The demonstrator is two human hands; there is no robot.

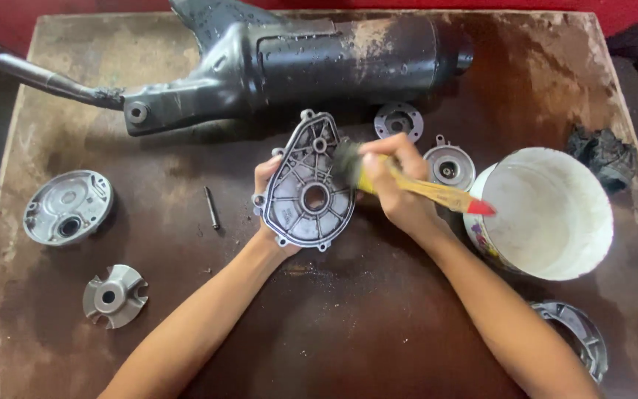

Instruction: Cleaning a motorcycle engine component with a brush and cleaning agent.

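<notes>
My left hand [266, 185] holds a grey ribbed metal engine cover [309, 185] from behind, tilted up above the middle of the table. My right hand [393, 188] grips a paintbrush with a yellow handle and red tip [437, 193]. Its dark bristles [347, 161] press on the cover's upper right face.
A large black exhaust muffler [297, 63] lies across the back of the brown table [348, 325]. A white bucket [548, 214] stands at right. Round metal parts lie at left [68, 207], lower left [114, 295], behind my hands [399, 120] [449, 166] and lower right [577, 336]. A small pin [211, 207] and a dark rag [605, 155] also lie there.
</notes>
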